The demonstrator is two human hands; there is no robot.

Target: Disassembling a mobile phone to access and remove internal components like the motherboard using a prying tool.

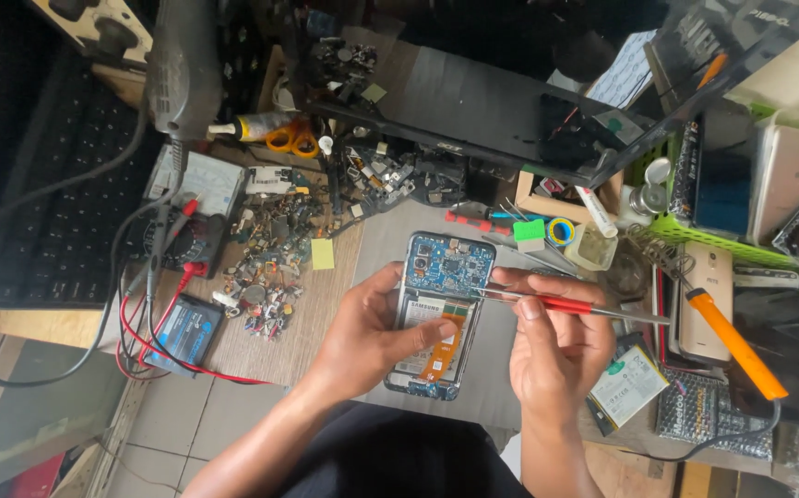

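My left hand [363, 337] clamps the opened phone [441, 314] by its edges above the table [316, 314]; my right hand [556, 346] pinches red-handled tweezers [566, 304] over its board. I judge the phone light, rigid, fragile inside: hold the frame only.

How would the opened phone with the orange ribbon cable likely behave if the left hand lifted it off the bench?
The opened phone looks thin and flat, so probably light and stiff. Its back is off and the circuit board exposed, so likely fragile. The orange ribbon cable appears thin, probably floppy and easily snagged by the tweezers in the right hand. The left hand steadies it.
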